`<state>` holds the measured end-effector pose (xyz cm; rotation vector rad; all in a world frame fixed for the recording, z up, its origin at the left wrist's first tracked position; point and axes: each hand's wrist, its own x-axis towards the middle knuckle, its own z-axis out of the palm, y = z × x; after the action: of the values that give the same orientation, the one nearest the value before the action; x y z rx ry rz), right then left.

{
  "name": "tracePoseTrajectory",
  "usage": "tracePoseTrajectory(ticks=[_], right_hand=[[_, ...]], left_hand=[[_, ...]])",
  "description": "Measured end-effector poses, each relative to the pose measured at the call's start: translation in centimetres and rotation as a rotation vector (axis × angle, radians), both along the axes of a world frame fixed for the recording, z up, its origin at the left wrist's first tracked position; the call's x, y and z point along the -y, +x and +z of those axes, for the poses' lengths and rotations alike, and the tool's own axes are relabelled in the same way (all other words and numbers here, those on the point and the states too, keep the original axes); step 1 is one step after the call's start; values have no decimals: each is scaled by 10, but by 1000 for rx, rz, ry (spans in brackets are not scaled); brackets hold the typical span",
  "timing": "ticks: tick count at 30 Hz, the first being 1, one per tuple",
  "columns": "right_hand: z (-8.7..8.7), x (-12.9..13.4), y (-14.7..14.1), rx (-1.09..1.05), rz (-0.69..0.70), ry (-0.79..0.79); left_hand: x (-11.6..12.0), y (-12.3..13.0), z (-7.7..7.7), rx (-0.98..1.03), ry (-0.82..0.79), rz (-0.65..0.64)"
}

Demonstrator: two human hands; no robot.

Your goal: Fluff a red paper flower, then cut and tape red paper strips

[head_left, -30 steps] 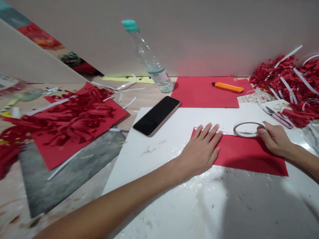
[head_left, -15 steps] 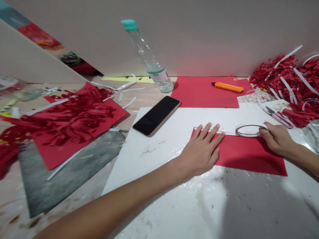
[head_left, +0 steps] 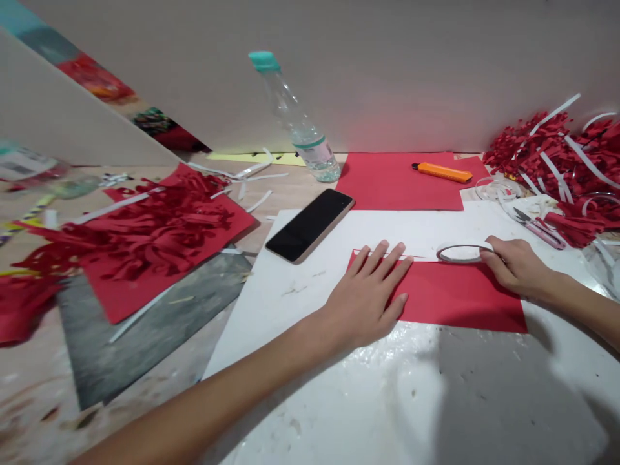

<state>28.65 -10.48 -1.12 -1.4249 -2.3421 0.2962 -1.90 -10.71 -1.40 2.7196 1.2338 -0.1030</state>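
Observation:
A red paper sheet lies on the white board, with a white strip along its far edge. My left hand rests flat on the left part of this sheet, fingers spread over the strip. In my right hand is a roll of white tape, gripped at its right side between thumb and fingers. The roll is tilted over the sheet's far edge, to the right of my left fingers. Whether tape runs from the roll to the strip is hard to make out.
Beyond the sheet lie a phone, an orange cutter on more red paper, and scissors. A bottle stands by the wall. Fringed red paper piles up left and right.
The red sheet has shifted left across the board, with my left hand still flat on it. My right hand and the tape roll have moved left too. The view has shifted slightly.

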Motion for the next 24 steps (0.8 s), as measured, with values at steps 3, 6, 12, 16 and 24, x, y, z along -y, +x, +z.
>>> tracePoseTrajectory(ticks=[3, 6, 12, 16, 24], right_hand=[[0, -2, -3, 3, 4, -11], [0, -3, -2, 1, -11, -17], [2, -1, -1, 2, 1, -20], [3, 0, 2, 11, 9, -27], [5, 0, 8, 52, 46, 10]], left_hand=[[-1, 5, 6, 3, -16, -19], [-2, 19, 7, 2, -33, -6], [5, 33, 0, -37, 35, -23], [6, 30, -3, -13, 36, -35], [6, 31, -5, 0, 15, -23]])
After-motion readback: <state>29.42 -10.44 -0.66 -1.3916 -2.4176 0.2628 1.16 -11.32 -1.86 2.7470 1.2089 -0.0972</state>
